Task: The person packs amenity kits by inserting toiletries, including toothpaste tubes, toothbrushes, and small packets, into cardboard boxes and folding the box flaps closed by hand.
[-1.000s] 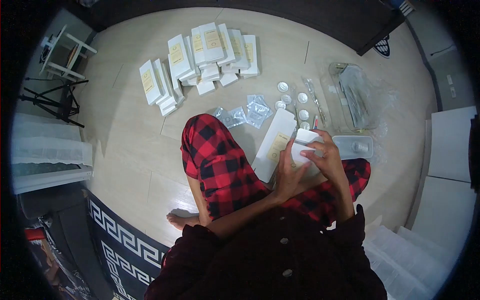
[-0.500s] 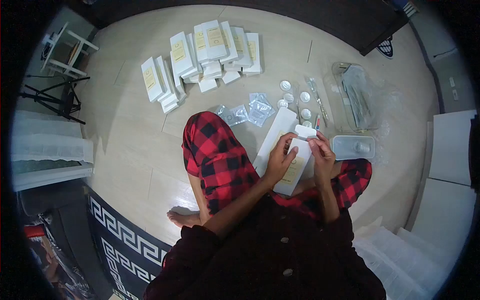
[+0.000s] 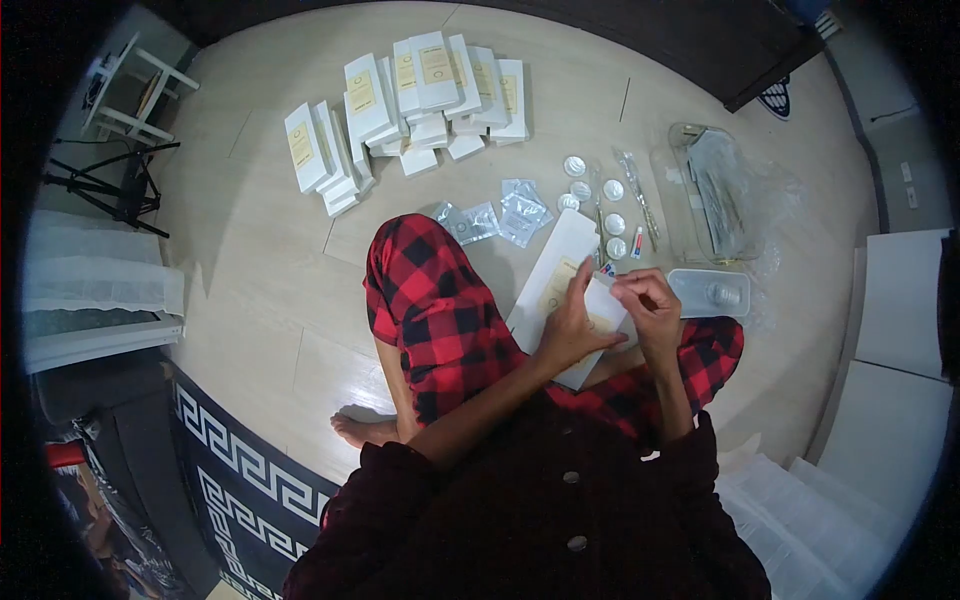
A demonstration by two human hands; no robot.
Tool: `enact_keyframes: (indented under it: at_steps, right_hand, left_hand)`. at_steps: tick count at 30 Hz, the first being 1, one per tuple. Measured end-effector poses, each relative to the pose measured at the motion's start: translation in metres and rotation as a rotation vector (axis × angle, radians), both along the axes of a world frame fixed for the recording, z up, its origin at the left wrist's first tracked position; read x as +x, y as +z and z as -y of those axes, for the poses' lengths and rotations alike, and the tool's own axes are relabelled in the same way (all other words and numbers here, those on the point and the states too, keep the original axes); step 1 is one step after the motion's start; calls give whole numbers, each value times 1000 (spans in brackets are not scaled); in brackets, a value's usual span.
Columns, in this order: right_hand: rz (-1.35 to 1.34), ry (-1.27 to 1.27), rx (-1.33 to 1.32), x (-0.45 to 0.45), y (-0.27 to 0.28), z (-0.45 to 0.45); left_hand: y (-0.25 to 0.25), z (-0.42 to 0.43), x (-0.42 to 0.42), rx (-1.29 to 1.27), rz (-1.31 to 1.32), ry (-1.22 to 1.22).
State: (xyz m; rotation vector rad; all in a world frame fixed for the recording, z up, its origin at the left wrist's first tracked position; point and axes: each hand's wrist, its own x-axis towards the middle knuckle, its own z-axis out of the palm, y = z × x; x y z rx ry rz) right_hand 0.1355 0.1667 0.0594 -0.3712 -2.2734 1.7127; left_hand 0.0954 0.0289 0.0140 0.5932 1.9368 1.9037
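A white cardboard box (image 3: 603,302) with a pale yellow label is tilted over my lap, partly covered by my fingers. My left hand (image 3: 570,330) grips it from the left side, thumb and fingers spread around its width. At its upper end, my right hand (image 3: 652,303) has its fingertips pinched together on the top edge; the flap there no longer stands up in view. Beneath and left of my hands lies another white labelled box (image 3: 568,240). A small toothpaste tube (image 3: 637,242) and several round silver tins (image 3: 615,223) lie just beyond.
Stacks of white labelled boxes (image 3: 435,75) stand on the floor ahead. Silver sachets (image 3: 522,215) lie nearer, left of wrapped thin sticks (image 3: 637,195). To the right are a clear plastic bin (image 3: 680,215) holding packets and a small translucent tray (image 3: 690,309) containing silver tins.
The box's raised end flap has folded down. My left hand has turned to span the box, and my right fingers have moved onto its top edge.
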Motion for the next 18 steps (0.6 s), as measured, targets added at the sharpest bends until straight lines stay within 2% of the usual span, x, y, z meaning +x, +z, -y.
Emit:
enact_keyframes:
  at_steps: [2,4,6,10,12,18]
  right_hand:
    - [-5,-1,-96,-8,2,3]
    - [-8,-1,-193,-12,7,4]
    - [133,91,48,-12,14,0]
    - [109,130,93,-18,21,-1]
    - [260,51,119,-21,22,0]
    - [211,3,195,-21,20,8]
  left_hand:
    - [2,-6,11,-145,-150,74]
    - [3,-7,13,-134,-106,67]
    - [4,-7,15,-121,-59,64]
    - [6,-7,14,-141,-111,91]
    - [8,-7,14,-144,-134,99]
    - [8,-8,14,-117,-119,122]
